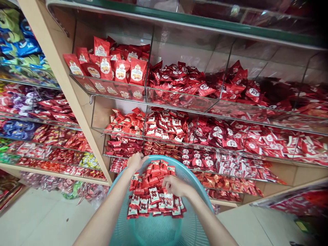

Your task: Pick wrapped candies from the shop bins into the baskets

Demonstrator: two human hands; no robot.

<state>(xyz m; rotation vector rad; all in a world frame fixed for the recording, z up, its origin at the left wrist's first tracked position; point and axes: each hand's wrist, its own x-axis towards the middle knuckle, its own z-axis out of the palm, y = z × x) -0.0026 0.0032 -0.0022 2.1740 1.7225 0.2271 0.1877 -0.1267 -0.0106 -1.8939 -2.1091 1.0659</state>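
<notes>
A teal plastic basket (197,171) with mesh sides stands in front of the shelves. Small red candy packets (154,195) lie heaped in its far half, some with pale fronts and round brown pictures. Others, farther back, are red packets with black characters (139,182). At the basket's far left rim is my left hand (135,162), its fingers closed over the edge. Inside the basket my right hand (175,185) has its fingers curled down onto a candy packet at the right of the heap. The fingertips are partly hidden.
Tiered shelves with clear front panels (179,99) hold many red packets in divided bins. A wooden upright (64,85) separates them from another shelf with blue, purple and yellow packets (88,161). Pale floor tiles (51,218) show on both sides of the basket.
</notes>
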